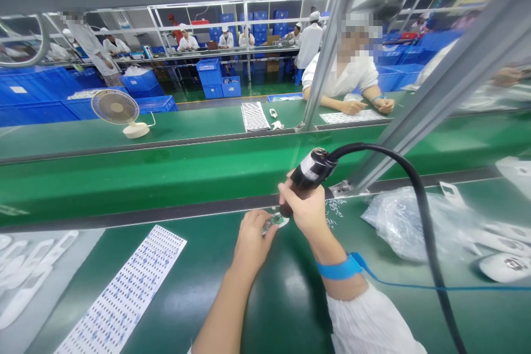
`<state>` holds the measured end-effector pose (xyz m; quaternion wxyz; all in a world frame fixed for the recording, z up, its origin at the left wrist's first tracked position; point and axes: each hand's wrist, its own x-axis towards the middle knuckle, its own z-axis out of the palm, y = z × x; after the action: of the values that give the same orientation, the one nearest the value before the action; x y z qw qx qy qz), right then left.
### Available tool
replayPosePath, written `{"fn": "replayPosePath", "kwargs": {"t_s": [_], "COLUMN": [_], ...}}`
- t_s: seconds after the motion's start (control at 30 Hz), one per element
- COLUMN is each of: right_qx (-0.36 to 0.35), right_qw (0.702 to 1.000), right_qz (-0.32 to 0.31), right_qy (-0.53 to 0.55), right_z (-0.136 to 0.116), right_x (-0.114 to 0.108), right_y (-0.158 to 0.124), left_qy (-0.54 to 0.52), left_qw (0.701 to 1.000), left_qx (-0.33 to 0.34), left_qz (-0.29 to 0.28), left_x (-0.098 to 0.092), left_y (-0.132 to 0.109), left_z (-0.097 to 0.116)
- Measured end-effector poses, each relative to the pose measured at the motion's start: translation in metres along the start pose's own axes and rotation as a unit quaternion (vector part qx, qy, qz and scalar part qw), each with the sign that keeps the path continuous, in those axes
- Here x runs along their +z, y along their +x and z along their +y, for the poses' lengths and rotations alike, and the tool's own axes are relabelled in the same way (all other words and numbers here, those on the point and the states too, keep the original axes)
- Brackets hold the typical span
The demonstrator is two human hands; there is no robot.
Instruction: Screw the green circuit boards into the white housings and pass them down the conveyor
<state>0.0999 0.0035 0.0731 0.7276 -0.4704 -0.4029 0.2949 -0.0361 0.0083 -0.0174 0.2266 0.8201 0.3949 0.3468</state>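
My right hand [305, 209] is closed around a black electric screwdriver [309, 172], held upright with its thick black cable [418, 215] arching off to the right. The tool's tip points down onto a small green circuit board [274, 222] set in a white part on the green mat. My left hand [252, 240] pinches that board from the left, fingers curled on its edge. A blue wrist strap [340, 266] with a thin blue cord circles my right wrist.
A long white sheet of small stickers [126, 287] lies at the left, white plastic parts [25, 271] beyond it. A clear plastic bag [398, 221] and white housings [504, 265] sit right. A conveyor belt [166, 171], a small fan [116, 108] and seated workers lie beyond.
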Motion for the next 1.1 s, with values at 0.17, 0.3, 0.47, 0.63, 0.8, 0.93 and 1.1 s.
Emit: {"fn": "replayPosePath", "kwargs": {"t_s": [0.17,0.3,0.47,0.63,0.8,0.93,1.1], "right_qx": [0.003,0.011,0.025,0.037,0.049,0.057,0.079], "right_qw": [1.0,1.0,0.998,0.996,0.993,0.992,0.991], "right_qz": [-0.004,-0.013,-0.026,-0.044,-0.062,-0.078,-0.087], "right_qy": [-0.001,-0.021,-0.052,-0.068,-0.082,-0.081,-0.07], "right_z": [0.001,0.003,0.006,0.007,0.011,0.008,0.004], "right_x": [-0.001,-0.002,-0.003,-0.005,-0.008,-0.009,-0.01], "right_y": [0.0,0.001,0.003,0.005,0.008,0.01,0.01], "left_qy": [0.003,0.002,0.001,-0.002,0.0,0.003,0.009], "left_qw": [1.0,1.0,1.0,1.0,1.0,1.0,1.0], "left_qx": [0.0,0.003,0.007,0.01,0.006,0.006,0.004], "left_qz": [-0.005,-0.003,0.0,0.0,-0.01,-0.012,-0.014], "left_x": [0.0,0.0,0.0,0.001,0.001,0.001,0.001], "left_y": [-0.001,-0.001,0.0,-0.001,0.002,0.002,0.0], "left_z": [0.0,0.0,0.0,-0.001,-0.002,-0.003,-0.004]}}
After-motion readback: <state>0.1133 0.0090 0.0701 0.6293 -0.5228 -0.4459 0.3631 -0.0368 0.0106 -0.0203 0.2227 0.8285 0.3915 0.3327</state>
